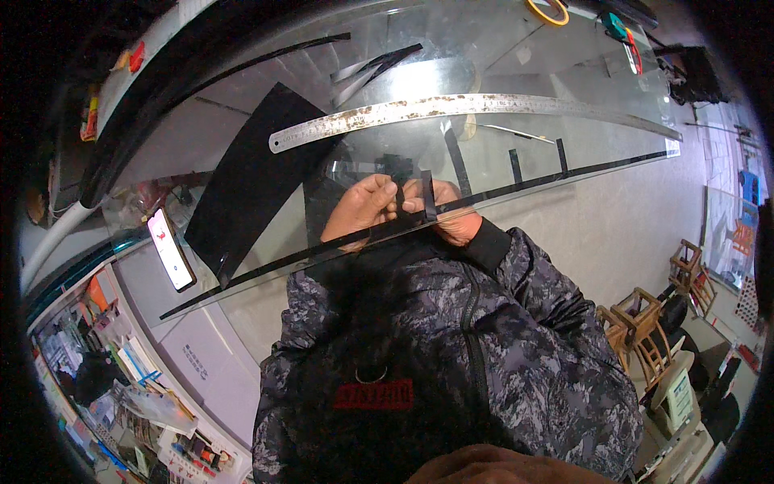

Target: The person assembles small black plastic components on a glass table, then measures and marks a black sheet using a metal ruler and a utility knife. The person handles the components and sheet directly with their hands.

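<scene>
My left hand [357, 211] and my right hand [453, 218] meet at the near edge of a glass tabletop [601, 133]. Both sets of fingers are pinched together around a narrow black strip [400, 196], partly hidden by the fingertips. A short black strip [428, 192] stands at the edge in front of my right fingers. Along the edge runs a long black strip [298, 252]. Further short black strips [516, 166] lie to the right of my hands, their ends by the edge. Beyond the hands, a long, rust-spotted steel ruler [451, 106] rests across the glass.
A wide black sheet [251, 173] lies left of my hands, partly under the ruler. Beyond are loose black strips [377, 68], a yellow tape roll [548, 10] and a green-and-red tool [621, 36]. A lit phone [171, 250] is at left; wooden stools [637, 315] stand lower right.
</scene>
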{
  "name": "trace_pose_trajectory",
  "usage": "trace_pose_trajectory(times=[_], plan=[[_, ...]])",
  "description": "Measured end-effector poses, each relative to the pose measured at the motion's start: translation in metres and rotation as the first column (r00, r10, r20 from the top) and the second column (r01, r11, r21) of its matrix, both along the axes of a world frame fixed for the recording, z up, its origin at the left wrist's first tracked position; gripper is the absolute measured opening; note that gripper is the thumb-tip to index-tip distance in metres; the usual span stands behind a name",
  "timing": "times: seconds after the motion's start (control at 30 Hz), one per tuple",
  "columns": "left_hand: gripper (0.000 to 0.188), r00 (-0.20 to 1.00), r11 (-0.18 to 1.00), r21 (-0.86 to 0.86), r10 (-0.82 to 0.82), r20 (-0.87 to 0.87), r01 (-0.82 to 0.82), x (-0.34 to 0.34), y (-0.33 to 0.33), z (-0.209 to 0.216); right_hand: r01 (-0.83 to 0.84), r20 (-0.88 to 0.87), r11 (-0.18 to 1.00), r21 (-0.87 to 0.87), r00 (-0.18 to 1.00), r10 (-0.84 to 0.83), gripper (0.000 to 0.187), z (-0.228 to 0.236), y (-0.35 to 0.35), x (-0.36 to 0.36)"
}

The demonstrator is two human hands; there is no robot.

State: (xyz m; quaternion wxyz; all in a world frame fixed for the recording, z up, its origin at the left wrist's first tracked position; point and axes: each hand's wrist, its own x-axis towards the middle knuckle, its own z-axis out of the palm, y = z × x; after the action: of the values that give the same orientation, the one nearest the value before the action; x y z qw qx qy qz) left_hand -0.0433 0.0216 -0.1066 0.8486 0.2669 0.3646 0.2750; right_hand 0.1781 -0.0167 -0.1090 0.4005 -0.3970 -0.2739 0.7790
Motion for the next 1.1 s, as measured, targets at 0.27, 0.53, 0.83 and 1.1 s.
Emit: trace_pose_trajectory(times=[0.27,0.53,0.83,1.1], plan=[[0.017,0.997,0.997,-0.067,0.034,0.065,-0.03,-0.003,-0.002,-0.006,-0.038,-0.057,0.998,0.046,0.998,0.04,0.013,-0.008,-0.006,0.006],[0.017,0.996,0.999,-0.042,0.035,0.087,-0.032,-0.001,-0.001,-0.007,-0.068,-0.018,0.994,0.085,0.997,0.07,0.012,-0.004,-0.014,0.01],[0.018,0.991,0.992,-0.006,0.128,-0.049,-0.128,0.014,-0.006,-0.003,-0.027,-0.088,1.0,-0.016,0.996,0.025,0.032,-0.014,-0.026,0.014],[0.017,0.98,0.981,0.007,0.194,-0.032,-0.194,0.014,-0.01,-0.002,-0.063,-0.114,0.997,-0.04,0.992,0.058,0.034,-0.009,-0.025,0.013]])
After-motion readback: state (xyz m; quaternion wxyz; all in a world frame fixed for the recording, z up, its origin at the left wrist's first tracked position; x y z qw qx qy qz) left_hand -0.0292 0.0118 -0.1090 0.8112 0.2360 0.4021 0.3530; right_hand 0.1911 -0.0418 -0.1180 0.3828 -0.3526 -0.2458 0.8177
